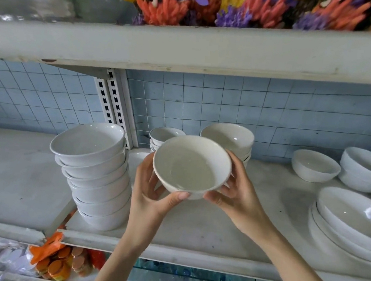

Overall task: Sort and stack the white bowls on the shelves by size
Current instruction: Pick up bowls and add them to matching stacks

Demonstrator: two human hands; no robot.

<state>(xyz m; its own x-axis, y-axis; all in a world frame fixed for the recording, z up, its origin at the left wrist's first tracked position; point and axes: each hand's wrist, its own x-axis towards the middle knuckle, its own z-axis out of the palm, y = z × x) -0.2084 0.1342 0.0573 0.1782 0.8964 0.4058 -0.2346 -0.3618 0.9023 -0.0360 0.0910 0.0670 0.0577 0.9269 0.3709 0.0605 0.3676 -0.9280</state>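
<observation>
Both hands on one white bowl (pixel 191 167), held in the air above the middle shelf (pixel 196 229), approx centre of view, tilted toward cam so the inside shows. L hand (pixel 152 195) grips its left side: thumb pressed on the near wall, fingers (pixel 147 170) curled round the far-left side. R hand (pixel 238 192) grips the right side the same way, thumb low on the near wall, fingers (pixel 235 163) wrapped round the rim/wall. So fingers of both hands are clamped on the bowl. The bowl isn't touching any stack.

On the shelf:
- tall stack (pixel 98 178) of white bowls to the left, leaning a bit, near the shelf front
- small-bowl stack (pixel 163 136) at the back, partly hidden behind the held bowl
- bigger-bowl stack (pixel 230 139) just beside it on the right, also partly hidden
- single bowl (pixel 314 165) further right, standing alone
- short stack (pixel 362 170) at the far right edge, approx 2 bowls
- wide shallow dishes (pixel 345 221) stacked at the right front, cut off by the frame

Behind: blue tile wall (pixel 248 105) and a slotted upright (pixel 112 100). The upper shelf (pixel 186 48) carries coloured fake flowers (pixel 211 8). Orange packets (pixel 55 260) lie on the level below, lower left.
</observation>
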